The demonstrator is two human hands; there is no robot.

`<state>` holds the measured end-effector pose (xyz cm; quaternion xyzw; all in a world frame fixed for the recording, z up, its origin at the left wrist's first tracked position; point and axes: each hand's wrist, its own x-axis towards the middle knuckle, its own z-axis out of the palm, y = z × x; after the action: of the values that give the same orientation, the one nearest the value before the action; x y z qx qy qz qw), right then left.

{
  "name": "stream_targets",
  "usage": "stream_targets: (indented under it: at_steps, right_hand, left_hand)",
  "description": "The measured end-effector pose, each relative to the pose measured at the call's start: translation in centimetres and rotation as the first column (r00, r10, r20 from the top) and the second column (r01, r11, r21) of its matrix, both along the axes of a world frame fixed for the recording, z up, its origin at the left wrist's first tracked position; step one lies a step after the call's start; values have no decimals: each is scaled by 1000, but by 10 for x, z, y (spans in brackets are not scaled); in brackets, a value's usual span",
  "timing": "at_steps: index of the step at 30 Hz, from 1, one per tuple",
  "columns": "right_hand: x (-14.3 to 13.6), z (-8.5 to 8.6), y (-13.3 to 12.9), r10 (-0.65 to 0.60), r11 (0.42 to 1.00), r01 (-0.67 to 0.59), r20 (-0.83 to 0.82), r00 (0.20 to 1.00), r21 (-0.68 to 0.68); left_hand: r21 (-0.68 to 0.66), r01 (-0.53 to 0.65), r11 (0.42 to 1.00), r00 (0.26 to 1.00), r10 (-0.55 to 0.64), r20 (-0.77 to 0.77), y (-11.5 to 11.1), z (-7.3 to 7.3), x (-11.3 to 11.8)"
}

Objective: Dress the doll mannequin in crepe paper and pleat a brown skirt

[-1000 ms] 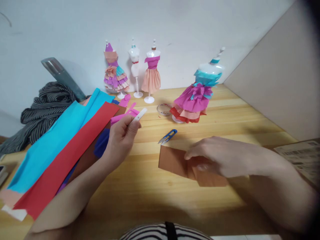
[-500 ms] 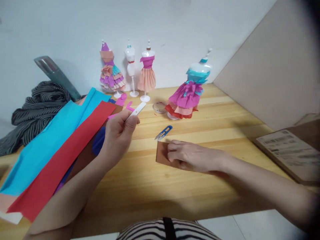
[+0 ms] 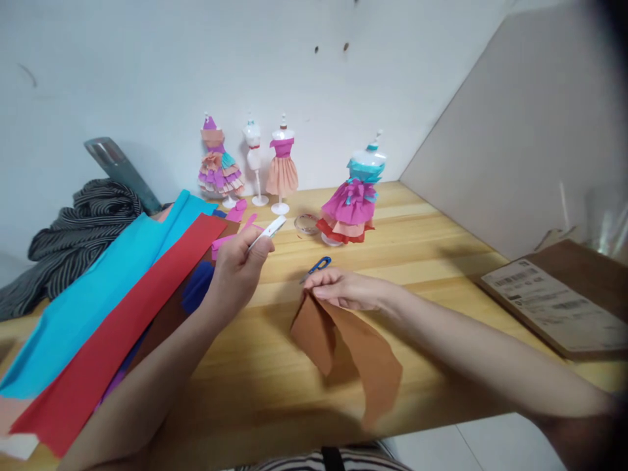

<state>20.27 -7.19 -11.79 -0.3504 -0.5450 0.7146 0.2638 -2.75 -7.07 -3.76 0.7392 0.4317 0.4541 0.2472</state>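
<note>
Left hand (image 3: 239, 265) closed around a slim white tool (image 3: 271, 229) left of centre, right hand (image 3: 346, 288) pinching a drooping brown crepe-paper strip (image 3: 377, 360) at lower centre, blue-handled thread snips (image 3: 320, 263) (partly hidden) beside it, red sheet (image 3: 122, 327) at lower left, ruffled dress form (image 3: 352, 203) above centre.

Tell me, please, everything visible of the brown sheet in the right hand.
The brown sheet looks like thin, matte paper or crepe. The right hand pinches it near its top; from there it hangs in two flaps over the wooden table, a shorter and a longer, curved one with a blurred lower end. Whether it touches the table, I cannot tell.
</note>
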Motion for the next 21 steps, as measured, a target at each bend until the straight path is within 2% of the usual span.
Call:
stream_targets:
  at_steps: [3,6,8,10,12,14,16,18,20,21]
  right_hand:
    - [-6,-11,10,-103,991,88,149,983,104]
    - [1,1,3,-166,969,106,271,948,224]
    - [8,17,-13,-193,893,-62,506,841,445]
    - [14,30,-34,-180,803,-283,666,724,524]
    - [19,35,-55,-85,730,-476,756,649,491]
    - [24,30,-70,17,655,-612,802,598,442]
    - [28,21,-78,33,605,-654,806,591,454]
    - [29,12,-77,23,581,-637,772,636,507]
    - [29,10,-73,27,610,-567,700,714,554]
    - [29,11,-70,25,657,-503,651,759,561]
  left_hand:
    - [-15,-13,1000,1000,13,10,1,0,-3]
    - [-26,-13,1000,999,14,36,3,-1,-5]
    - [-30,-1,1000,999,3,52,5,-1,-6]
    - [-29,9,1000,998,-7,60,7,-2,-6]
    - [-31,14,999,998,-12,67,8,-2,-6]
    - [-38,21,999,997,-18,79,8,-1,-7]
    - [-44,25,999,995,-21,96,8,-1,-8]
    - [-44,17,999,994,-13,106,7,0,-9]
    - [-39,10,999,995,-6,104,7,0,-9]
    - [-37,8,999,995,-4,100,7,1,-9]
